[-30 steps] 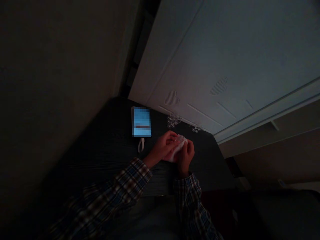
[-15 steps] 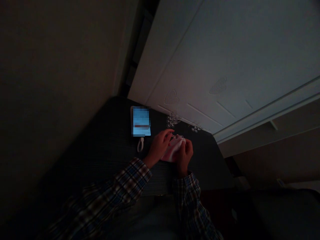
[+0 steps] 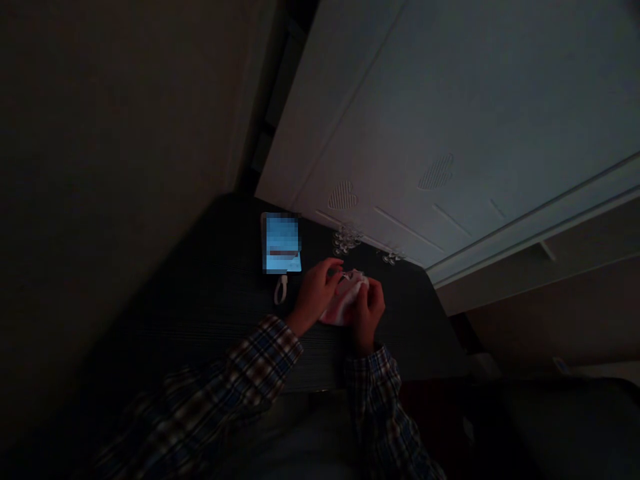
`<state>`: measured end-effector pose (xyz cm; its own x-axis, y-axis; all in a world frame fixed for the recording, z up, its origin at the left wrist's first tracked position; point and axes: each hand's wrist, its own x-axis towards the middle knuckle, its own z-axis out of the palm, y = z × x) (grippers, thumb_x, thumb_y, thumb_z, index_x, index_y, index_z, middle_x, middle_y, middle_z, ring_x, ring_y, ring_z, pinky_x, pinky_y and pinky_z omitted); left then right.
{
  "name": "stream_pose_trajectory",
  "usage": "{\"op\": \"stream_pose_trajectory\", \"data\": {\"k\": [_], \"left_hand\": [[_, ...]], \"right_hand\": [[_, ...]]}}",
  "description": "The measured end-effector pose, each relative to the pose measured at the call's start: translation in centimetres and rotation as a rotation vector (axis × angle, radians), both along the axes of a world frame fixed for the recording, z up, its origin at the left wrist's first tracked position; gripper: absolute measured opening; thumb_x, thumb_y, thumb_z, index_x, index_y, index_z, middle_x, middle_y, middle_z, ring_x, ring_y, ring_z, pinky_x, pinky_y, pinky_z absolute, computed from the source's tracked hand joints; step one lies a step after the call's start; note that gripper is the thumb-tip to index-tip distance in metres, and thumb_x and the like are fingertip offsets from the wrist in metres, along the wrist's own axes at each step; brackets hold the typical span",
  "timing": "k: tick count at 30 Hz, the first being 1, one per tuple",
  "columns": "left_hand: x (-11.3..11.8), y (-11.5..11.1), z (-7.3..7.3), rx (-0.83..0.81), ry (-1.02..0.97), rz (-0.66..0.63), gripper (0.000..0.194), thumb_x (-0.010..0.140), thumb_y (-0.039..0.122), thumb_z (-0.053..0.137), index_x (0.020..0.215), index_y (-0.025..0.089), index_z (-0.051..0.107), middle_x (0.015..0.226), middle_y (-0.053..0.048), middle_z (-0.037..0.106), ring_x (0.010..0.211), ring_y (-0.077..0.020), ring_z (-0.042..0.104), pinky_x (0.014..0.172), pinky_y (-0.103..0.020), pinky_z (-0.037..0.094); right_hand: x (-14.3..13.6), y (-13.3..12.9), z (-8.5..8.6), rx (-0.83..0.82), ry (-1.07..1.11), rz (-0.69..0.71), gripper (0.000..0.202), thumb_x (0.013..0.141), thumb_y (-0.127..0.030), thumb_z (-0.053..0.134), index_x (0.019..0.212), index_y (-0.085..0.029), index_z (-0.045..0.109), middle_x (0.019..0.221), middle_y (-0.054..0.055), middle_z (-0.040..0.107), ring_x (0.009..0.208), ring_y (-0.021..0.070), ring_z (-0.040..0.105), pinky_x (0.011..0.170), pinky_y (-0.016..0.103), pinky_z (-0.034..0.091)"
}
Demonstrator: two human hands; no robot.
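A small pink and white pouch (image 3: 342, 307) lies between my hands on the dark table (image 3: 200, 287). My right hand (image 3: 370, 307) pinches its upper right edge. My left hand (image 3: 319, 287) is at its upper left side, fingers bent together around something small and shiny that I cannot make out. Beyond the hands, a cluster of small clear, shiny pieces (image 3: 346, 239) sits near the back edge, and a smaller cluster (image 3: 393, 256) lies to its right.
A lit phone-like screen (image 3: 283, 243) is on the table left of my hands, with a pale loop strap (image 3: 281, 291) below it. A white panel with embossed hearts (image 3: 425, 120) stands behind the table. The scene is dim.
Both hands have shifted very slightly, and the top of the pouch has moved a little to the left. The phone-like screen and clusters have stayed where they were.
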<state>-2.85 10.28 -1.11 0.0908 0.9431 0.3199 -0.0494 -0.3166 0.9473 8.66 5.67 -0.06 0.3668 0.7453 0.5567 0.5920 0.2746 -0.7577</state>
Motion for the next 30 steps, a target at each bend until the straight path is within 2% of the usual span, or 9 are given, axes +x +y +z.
{"op": "stream_pose_trajectory", "data": {"k": [4,9,12,16,20,27,30], "left_hand": [[-0.1,0.06,0.05,-0.057,-0.034,0.034,0.022,0.084,0.03,0.049,0.103,0.02,0.055,0.095,-0.003,0.064,0.049,-0.0078,0.055,0.052,-0.022,0.044],[-0.24,0.44,-0.18,-0.076,-0.054,0.11,0.02,0.085,0.029,0.045,0.092,0.018,0.06,0.084,-0.004,0.066,0.067,-0.0137,0.061,0.061,-0.024,0.046],[-0.35,0.51,-0.09,-0.079,-0.085,0.09,0.023,0.086,0.028,0.042,0.085,0.017,0.062,0.08,-0.004,0.068,0.077,-0.0162,0.063,0.069,-0.026,0.046],[-0.4,0.41,0.07,-0.102,-0.081,0.045,0.024,0.085,0.029,0.043,0.085,0.016,0.064,0.081,-0.005,0.069,0.077,-0.0169,0.064,0.068,-0.027,0.047],[-0.46,0.29,0.19,-0.072,-0.017,0.063,0.024,0.086,0.029,0.043,0.087,0.017,0.064,0.086,-0.005,0.07,0.078,-0.0167,0.064,0.068,-0.026,0.047],[-0.46,-0.21,0.54,0.058,0.21,0.074,0.022,0.086,0.028,0.045,0.09,0.02,0.065,0.086,-0.004,0.07,0.079,-0.0177,0.063,0.07,-0.026,0.045],[-0.41,-0.16,0.56,0.069,0.205,0.076,0.021,0.086,0.027,0.045,0.09,0.019,0.064,0.087,-0.005,0.069,0.08,-0.0178,0.063,0.071,-0.026,0.045]], "right_hand": [[-0.13,-0.11,-0.06,-0.011,-0.005,0.032,0.023,0.087,-0.035,0.043,0.091,-0.017,0.056,0.085,0.002,0.06,0.072,0.0133,0.055,0.065,0.025,0.042],[0.0,-0.04,-0.1,0.009,0.004,-0.018,0.025,0.087,-0.037,0.042,0.092,-0.017,0.055,0.084,0.002,0.059,0.074,0.0137,0.053,0.067,0.025,0.042],[0.23,0.05,-0.12,0.039,0.016,-0.081,0.026,0.087,-0.038,0.042,0.093,-0.017,0.055,0.086,0.002,0.057,0.076,0.0136,0.053,0.069,0.026,0.041],[0.19,-0.01,-0.26,0.029,0.021,-0.039,0.026,0.086,-0.038,0.043,0.096,-0.017,0.054,0.087,0.002,0.057,0.075,0.0129,0.053,0.067,0.025,0.041],[-0.09,-0.13,-0.55,0.02,0.052,0.002,0.026,0.084,-0.037,0.047,0.101,-0.018,0.049,0.085,0.002,0.056,0.07,0.0119,0.053,0.061,0.023,0.042],[-0.15,-0.32,-0.22,-0.028,0.002,0.012,0.022,0.084,-0.038,0.047,0.092,-0.018,0.053,0.077,0.0,0.057,0.065,0.0113,0.052,0.059,0.022,0.041],[-0.16,-0.36,-0.12,-0.028,0.01,0.02,0.022,0.085,-0.037,0.047,0.092,-0.018,0.053,0.077,0.0,0.057,0.066,0.0117,0.053,0.06,0.023,0.041]]}}
